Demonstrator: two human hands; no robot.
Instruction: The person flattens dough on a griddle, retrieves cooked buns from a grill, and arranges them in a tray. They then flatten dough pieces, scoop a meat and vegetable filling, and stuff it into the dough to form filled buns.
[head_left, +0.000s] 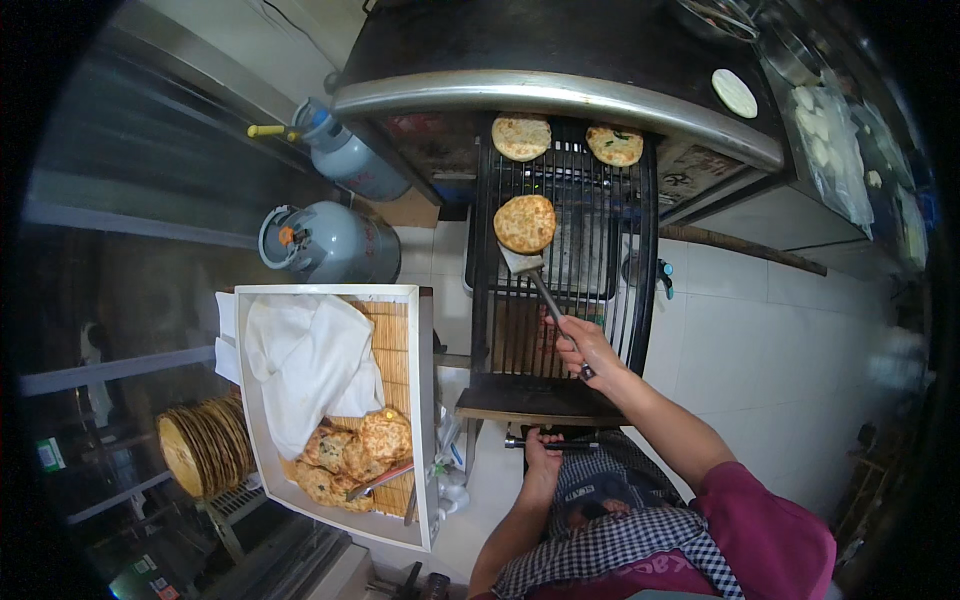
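Note:
My right hand (589, 349) grips the handle of a metal spatula (523, 262). The blade's front reaches under the near edge of a browned flatbread (524, 223) on the black slatted rack (484, 315). Farther back on the same rack, a second flatbread (521, 138) and a third, flecked with green (615, 144), lie close to the oven's metal front edge (555, 86). Below the rack's dark front panel (540, 400), my left hand (541, 450) is closed around a bar handle (577, 445). The rack is pulled out from under the griddle.
A white-sided tray (425, 360) at the left holds a white cloth (311, 367), several flatbreads (386, 435) and tongs (379, 480). Grey gas cylinders (337, 244) stand behind it. A pale dough round (734, 94) rests on the dark griddle (525, 34); bagged dough pieces (821, 142) are at right.

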